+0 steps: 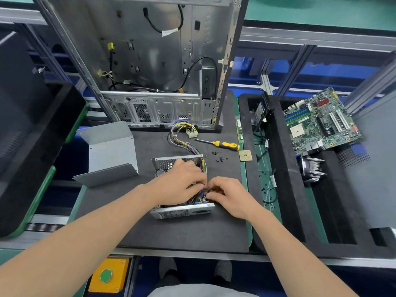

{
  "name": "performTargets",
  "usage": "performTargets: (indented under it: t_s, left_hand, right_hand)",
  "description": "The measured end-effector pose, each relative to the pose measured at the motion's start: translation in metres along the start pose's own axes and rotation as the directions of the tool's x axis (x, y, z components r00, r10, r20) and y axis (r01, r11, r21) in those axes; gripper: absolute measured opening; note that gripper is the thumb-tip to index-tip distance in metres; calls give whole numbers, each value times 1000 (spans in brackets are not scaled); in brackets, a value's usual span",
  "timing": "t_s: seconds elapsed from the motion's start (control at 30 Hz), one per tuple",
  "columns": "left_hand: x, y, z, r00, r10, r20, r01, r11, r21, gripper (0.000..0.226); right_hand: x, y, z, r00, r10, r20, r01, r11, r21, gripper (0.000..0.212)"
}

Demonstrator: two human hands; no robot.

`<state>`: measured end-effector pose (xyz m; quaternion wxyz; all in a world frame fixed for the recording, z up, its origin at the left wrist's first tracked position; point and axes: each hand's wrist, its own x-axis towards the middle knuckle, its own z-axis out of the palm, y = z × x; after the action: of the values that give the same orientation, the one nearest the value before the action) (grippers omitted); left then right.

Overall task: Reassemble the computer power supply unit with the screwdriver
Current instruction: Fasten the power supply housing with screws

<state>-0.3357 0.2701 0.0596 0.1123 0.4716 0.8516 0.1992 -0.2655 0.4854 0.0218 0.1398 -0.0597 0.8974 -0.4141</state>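
Observation:
The open power supply unit [182, 211] sits on the black mat, its lid off and its coloured wire bundle [186, 142] trailing back to a white connector. My left hand [180, 183] lies over the unit's inside, fingers curled onto the dark wires at its right side. My right hand [227, 196] pinches the same dark wires from the right. The grey metal cover [109, 151] lies to the left. The yellow-handled screwdriver [222, 144] rests on the mat behind the unit, beside several loose black screws [219, 157].
An open computer case [150, 61] stands behind the mat. A CPU chip [245, 155] and a RAM stick [240, 129] lie at the mat's right edge. To the right, a black tray holds a motherboard [319, 121] and heatsink fan [310, 168]. Yellow box with green button [107, 275] below.

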Motion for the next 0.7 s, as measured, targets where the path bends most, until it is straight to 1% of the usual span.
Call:
performTargets:
  t_s: [0.17,0.4,0.57,0.7]
  left_hand:
    - [0,1,0,1000,-8,0,8,1000,3,16]
    - [0,2,0,1000,-15,0,15,1000,4,17]
    - [0,3,-1,1000,-20,9,20,1000,16,18]
    - [0,3,-1,1000,-17,2,17,1000,19,17]
  right_hand:
    - [-3,1,8,999,-17,-43,16,1000,-26,5]
    - [-7,1,13,996,-54,-77,49,997,-61,6]
    - [-7,-1,10,993,-111,-27,106,981,-164,5]
    - [-6,-4,7,995,-102,13,103,981,-162,18]
